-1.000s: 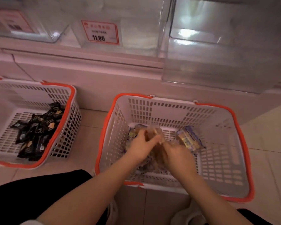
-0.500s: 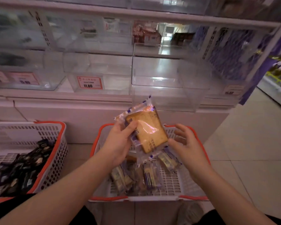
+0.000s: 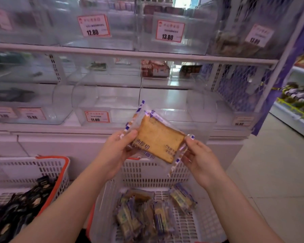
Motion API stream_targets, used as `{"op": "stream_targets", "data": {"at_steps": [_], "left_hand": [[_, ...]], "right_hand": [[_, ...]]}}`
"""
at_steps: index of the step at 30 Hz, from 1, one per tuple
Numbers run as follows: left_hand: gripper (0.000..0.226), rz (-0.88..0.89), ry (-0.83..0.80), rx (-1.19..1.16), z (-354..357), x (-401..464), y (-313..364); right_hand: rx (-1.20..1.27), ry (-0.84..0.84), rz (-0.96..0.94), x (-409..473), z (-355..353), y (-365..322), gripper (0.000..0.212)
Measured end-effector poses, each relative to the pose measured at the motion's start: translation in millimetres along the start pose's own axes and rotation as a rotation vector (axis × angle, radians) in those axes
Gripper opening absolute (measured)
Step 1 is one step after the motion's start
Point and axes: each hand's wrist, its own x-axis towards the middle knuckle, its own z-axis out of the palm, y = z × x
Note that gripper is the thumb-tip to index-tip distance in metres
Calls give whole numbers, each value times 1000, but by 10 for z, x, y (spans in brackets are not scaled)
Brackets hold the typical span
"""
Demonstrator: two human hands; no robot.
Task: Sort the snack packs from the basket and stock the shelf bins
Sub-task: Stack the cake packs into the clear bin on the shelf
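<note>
From the head camera, a clear-wrapped snack pack (image 3: 158, 139) holding a square golden slice is held up in the air above the white basket (image 3: 147, 172) with the orange rim, tilted so one corner points down. The left hand (image 3: 116, 149) grips the pack's left edge, thumb on the front and fingers curled behind; the right hand (image 3: 200, 160) pinches its right edge near the lower corner of the wrapper. Down inside the basket, below the held pack, lie more wrapped snack packs (image 3: 147, 214) in a loose heap. Left of that basket stands a second basket (image 3: 47, 171) of the same kind, filled with dark-wrapped packs (image 3: 18, 207). Behind and above the basket run the shelves with clear plastic bins (image 3: 112, 102); a price tag reading 11.80 (image 3: 97, 116) sits on the bin front just left of the held pack.
</note>
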Motion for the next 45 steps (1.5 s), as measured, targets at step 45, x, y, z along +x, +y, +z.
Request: {"op": "stream_targets", "data": {"at_steps": [45], "left_hand": [[22,355,148,556,-14,925,406]], "right_hand": [[-535,-58,-343,930,500,-701,39]]}}
